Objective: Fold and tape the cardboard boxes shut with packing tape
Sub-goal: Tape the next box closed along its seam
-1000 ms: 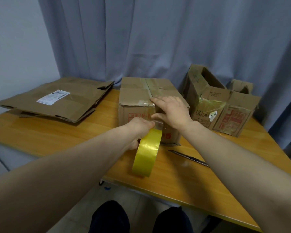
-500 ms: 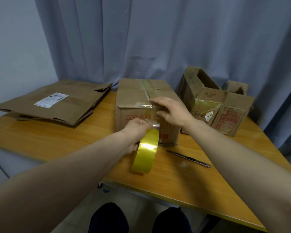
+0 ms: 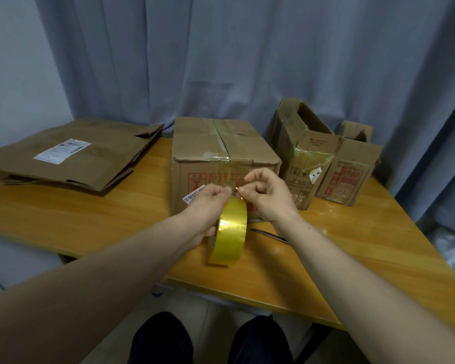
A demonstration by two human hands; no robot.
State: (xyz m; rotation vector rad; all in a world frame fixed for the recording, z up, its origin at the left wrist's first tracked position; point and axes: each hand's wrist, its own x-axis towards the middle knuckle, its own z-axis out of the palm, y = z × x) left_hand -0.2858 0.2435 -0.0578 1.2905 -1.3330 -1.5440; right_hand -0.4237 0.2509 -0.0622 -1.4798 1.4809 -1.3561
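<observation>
Near table (image 3: pixel 90 214) front edge, mid: glossy yellow tape roll (image 3: pixel 231 229), upright ring, before creased brown cardboard box (image 3: pixel 200 143), clear film over top seam. Left hand (image 3: pixel 208 206) curled round roll; right hand (image 3: pixel 269 197) thumb and forefinger pinch tape strip (image 3: pixel 228 177) at box front

free: table (image 3: pixel 90 219) near-left | blocked: flattened cardboard (image 3: pixel 90 161) far-left, open boxes (image 3: pixel 313 151) right

table (image 3: pixel 95 219): wooden | curtain (image 3: pixel 247 61): grey-blue, hanging behind table | slim dark tool (image 3: pixel 268 235): flat on table
</observation>
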